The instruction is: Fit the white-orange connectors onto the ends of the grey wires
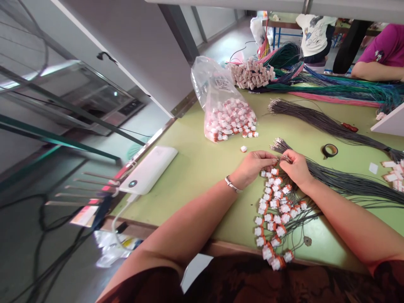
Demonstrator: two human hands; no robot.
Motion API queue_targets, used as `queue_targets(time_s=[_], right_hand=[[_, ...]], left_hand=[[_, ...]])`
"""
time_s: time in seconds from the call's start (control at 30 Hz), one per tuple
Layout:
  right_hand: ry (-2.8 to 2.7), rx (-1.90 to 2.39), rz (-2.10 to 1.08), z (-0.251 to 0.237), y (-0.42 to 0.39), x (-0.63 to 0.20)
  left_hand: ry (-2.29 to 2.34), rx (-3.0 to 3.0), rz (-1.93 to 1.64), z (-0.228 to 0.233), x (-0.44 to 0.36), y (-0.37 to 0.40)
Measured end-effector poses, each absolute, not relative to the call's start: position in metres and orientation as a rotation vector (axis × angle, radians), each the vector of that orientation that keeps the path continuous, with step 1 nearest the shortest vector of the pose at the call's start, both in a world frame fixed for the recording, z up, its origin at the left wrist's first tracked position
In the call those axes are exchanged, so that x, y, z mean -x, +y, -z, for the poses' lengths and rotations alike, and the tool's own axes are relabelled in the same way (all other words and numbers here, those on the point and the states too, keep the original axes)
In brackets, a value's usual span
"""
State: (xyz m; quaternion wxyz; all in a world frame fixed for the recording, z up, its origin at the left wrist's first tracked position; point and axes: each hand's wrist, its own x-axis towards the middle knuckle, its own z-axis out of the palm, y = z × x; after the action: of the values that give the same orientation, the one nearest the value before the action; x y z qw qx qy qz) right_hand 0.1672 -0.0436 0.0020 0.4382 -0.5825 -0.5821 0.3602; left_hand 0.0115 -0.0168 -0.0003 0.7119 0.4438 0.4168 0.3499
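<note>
While both hands meet fingertip to fingertip, the left hand (252, 166) and right hand (295, 167) pinch grey wires (341, 181), white connectors (274, 214) lying just below on the worktop (195, 164).

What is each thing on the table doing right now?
Left hand: pinching a small connector.
Right hand: gripping grey wire ends.
Plastic bag: open, connectors spilling out.
Tape roll: lying flat.
Wired connectors: heaped by the table edge.
Power bank: cable plugged in.
</note>
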Motion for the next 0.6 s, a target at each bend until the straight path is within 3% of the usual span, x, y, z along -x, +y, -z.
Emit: queue_targets(time_s=[0.3, 0.6], right_hand=[[-1.444, 1.434, -0.898, 0.0, -0.044, -0.168], [-1.468, 1.451, -0.912, -0.003, -0.043, -0.166]], left_hand=[[0.783, -0.671, -0.862, -0.001, 0.001, -0.008], [0.805, -0.813, -0.808, 0.002, -0.001, -0.012]])
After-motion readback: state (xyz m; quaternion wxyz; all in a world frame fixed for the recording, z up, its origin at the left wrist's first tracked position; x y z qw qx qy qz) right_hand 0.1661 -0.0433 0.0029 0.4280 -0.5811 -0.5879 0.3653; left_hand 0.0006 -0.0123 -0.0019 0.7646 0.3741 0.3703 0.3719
